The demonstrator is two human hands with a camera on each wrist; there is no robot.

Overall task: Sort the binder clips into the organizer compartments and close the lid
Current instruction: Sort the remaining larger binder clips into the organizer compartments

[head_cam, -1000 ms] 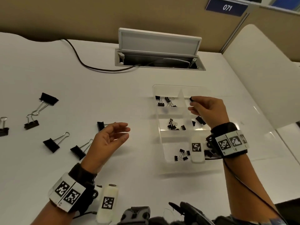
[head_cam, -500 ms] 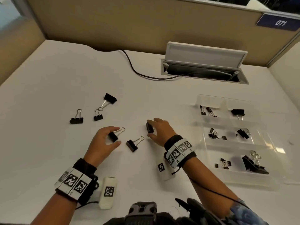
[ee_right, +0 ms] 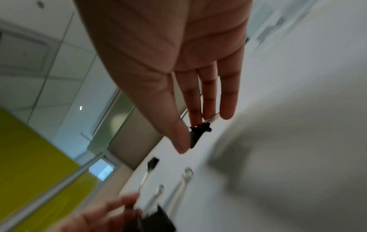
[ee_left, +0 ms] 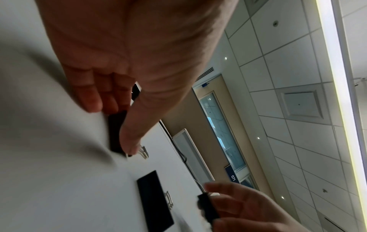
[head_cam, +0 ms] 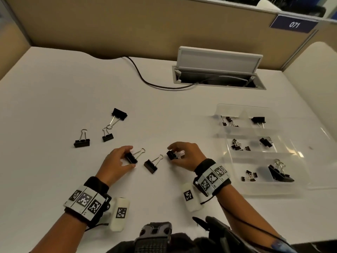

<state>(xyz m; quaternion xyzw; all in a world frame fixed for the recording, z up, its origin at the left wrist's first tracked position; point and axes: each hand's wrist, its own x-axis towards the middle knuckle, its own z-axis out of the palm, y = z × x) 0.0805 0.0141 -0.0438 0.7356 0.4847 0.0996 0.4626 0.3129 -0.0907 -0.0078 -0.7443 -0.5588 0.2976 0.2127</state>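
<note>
My left hand (head_cam: 132, 157) pinches a medium black binder clip (head_cam: 129, 156) between thumb and fingers at the table's middle; the left wrist view shows the thumb pressing that clip (ee_left: 117, 133). A little to the right, my right hand (head_cam: 170, 154) pinches another black clip (head_cam: 174, 156), seen between thumb and fingertips in the right wrist view (ee_right: 195, 136). One loose clip (head_cam: 152, 165) lies between the hands. Further loose clips (head_cam: 82, 142) (head_cam: 107, 136) (head_cam: 119, 114) lie to the left. The clear organizer (head_cam: 242, 107) at the right holds sorted clips, with its lid (head_cam: 319, 156) open flat.
A black cable (head_cam: 145, 81) runs from the back wall into an open desk cable hatch (head_cam: 218, 73). A beige partition closes off the back. A white panel (head_cam: 313, 73) bounds the right side behind the organizer.
My right hand left the organizer and came over to a clip on the table. My left hand dropped from hovering onto its clip. Both hands now pinch clips.
</note>
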